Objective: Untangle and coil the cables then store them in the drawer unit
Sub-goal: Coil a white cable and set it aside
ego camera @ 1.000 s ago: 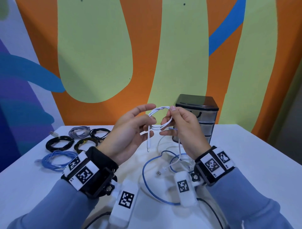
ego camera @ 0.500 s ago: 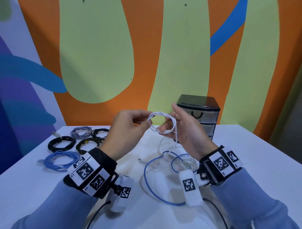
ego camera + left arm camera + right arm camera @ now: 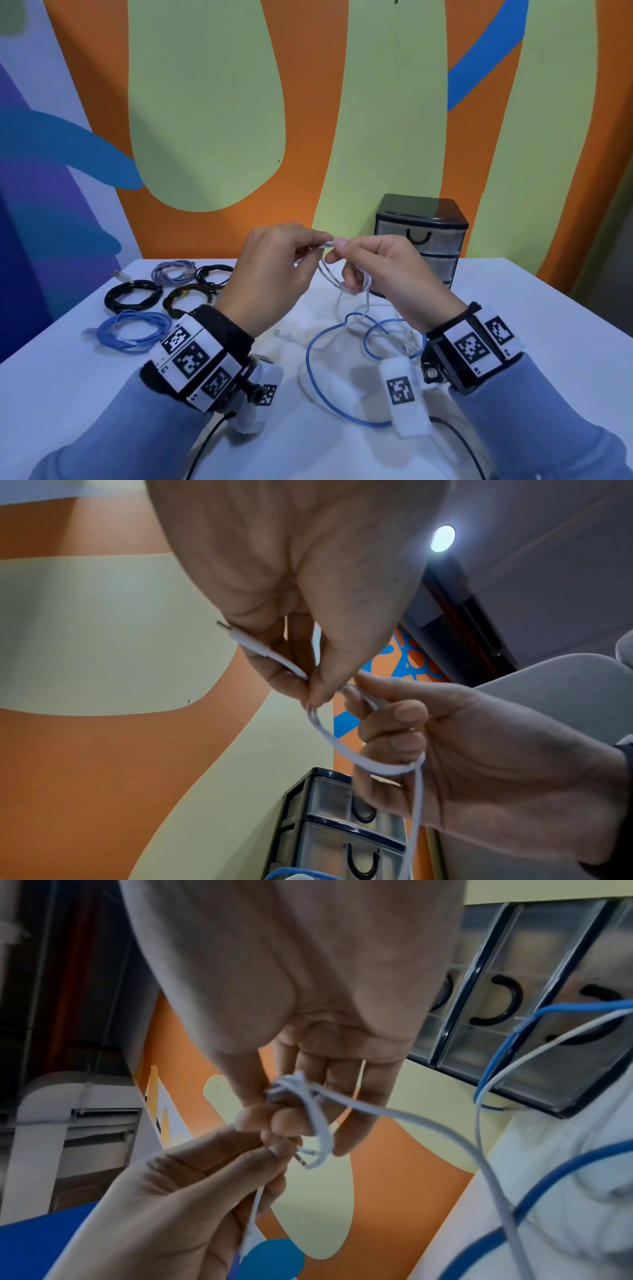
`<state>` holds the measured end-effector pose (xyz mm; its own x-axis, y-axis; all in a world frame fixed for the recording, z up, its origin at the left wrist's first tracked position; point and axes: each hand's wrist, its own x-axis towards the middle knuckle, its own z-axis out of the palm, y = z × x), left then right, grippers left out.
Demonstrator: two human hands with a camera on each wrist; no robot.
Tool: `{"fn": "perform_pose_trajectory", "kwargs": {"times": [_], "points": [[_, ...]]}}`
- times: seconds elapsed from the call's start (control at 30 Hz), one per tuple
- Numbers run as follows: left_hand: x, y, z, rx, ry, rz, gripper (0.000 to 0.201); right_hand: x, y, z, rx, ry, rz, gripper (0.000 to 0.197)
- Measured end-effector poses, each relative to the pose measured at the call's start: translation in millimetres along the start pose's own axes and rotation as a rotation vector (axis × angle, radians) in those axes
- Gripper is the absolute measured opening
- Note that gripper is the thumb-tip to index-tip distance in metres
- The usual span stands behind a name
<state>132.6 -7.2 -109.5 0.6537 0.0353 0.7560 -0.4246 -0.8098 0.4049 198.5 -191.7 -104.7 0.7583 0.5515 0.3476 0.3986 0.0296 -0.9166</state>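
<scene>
Pinching a white cable (image 3: 346,284) between left hand (image 3: 270,270) and right hand (image 3: 387,274) above the table (image 3: 531,325), the person faces the closed drawer unit (image 3: 424,233), coiled cables (image 3: 133,330) lying leftward.

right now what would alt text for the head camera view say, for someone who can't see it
Two hands, left hand and right hand, pinch a white cable above a white table, looping it. Five coiled cables lie at the left, a loose blue cable sprawls below the hands, and a small drawer unit stands behind, drawers closed.
</scene>
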Motion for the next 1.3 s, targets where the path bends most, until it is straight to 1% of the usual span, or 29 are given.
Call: {"fn": "perform_pose_trajectory", "kwargs": {"times": [0.07,0.13,0.23,0.3,0.37,0.43,0.47,0.53,0.57,0.63,0.7,0.73,0.77,0.83,0.93,1.0,1.07,1.13,1.17,1.23,1.3], "points": [[2.2,-4.3,-1.6,-0.007,0.030,0.004,0.018,1.2,2.6,-1.2,0.010,0.012,-0.013,0.033],[3.8,-6.4,-2.9,0.006,0.068,0.039,0.015,2.9,4.0,-0.7,0.105,0.017,0.001,0.031],[4.5,-5.4,-2.2,0.138,0.126,0.113,0.016,4.2,3.8,3.2,0.277,0.029,0.036,0.029],[5.1,-5.5,-1.9,0.256,0.158,0.102,0.016,4.6,3.0,5.0,0.348,0.047,0.047,0.028],[4.8,-5.5,-2.0,0.304,0.180,0.105,0.015,5.0,2.0,6.4,0.406,0.056,0.051,0.027],[5.0,-5.5,-4.0,0.251,0.188,0.099,0.010,5.2,1.3,8.9,0.457,0.046,0.043,0.026],[4.6,-5.2,-4.7,0.206,0.180,0.059,0.009,5.3,1.6,10.8,0.480,0.037,0.038,0.026],[2.7,-1.6,-4.7,0.054,0.124,-0.093,0.010,5.6,3.3,14.3,0.508,0.024,0.031,0.025],[2.2,2.2,-4.5,-0.073,0.093,-0.192,0.012,6.1,4.2,15.9,0.515,0.024,0.026,0.024],[3.2,9.9,-3.7,-0.423,0.053,-0.373,0.021,6.5,5.9,16.9,0.521,0.038,0.020,0.024],[3.6,17.8,-4.3,-0.713,0.015,-0.487,0.025,7.4,7.4,15.9,0.518,0.054,0.019,0.024],[3.7,19.7,-4.5,-0.776,-0.002,-0.509,0.023,7.6,8.1,15.5,0.515,0.061,0.019,0.024],[3.5,21.2,-4.2,-0.796,-0.014,-0.516,0.022,8.2,9.2,14.9,0.512,0.067,0.017,0.024],[1.2,18.8,-1.9,-0.780,-0.019,-0.514,0.030,9.2,11.5,13.9,0.501,0.076,0.020,0.024],[0.3,14.9,-0.4,-0.772,-0.005,-0.569,0.034,9.9,14.4,13.2,0.459,0.085,0.045,0.023],[0.4,16.7,0.0,-0.836,-0.040,-0.620,0.035,9.9,14.7,11.2,0.446,0.087,0.060,0.023],[0.8,18.8,1.1,-0.949,-0.075,-0.657,0.036,9.9,14.1,8.1,0.452,0.086,0.067,0.024],[1.0,20.0,2.6,-1.037,-0.097,-0.672,0.035,10.7,13.2,5.2,0.464,0.081,0.068,0.025],[1.4,20.1,3.7,-1.031,-0.100,-0.663,0.036,10.6,12.1,4.0,0.480,0.074,0.069,0.025],[2.7,20.9,4.5,-0.870,-0.089,-0.593,0.039,10.4,10.5,2.0,0.530,0.056,0.069,0.026],[3.0,21.1,2.7,-0.658,-0.064,-0.477,0.044,10.0,9.0,3.0,0.561,0.045,0.062,0.026]]}}
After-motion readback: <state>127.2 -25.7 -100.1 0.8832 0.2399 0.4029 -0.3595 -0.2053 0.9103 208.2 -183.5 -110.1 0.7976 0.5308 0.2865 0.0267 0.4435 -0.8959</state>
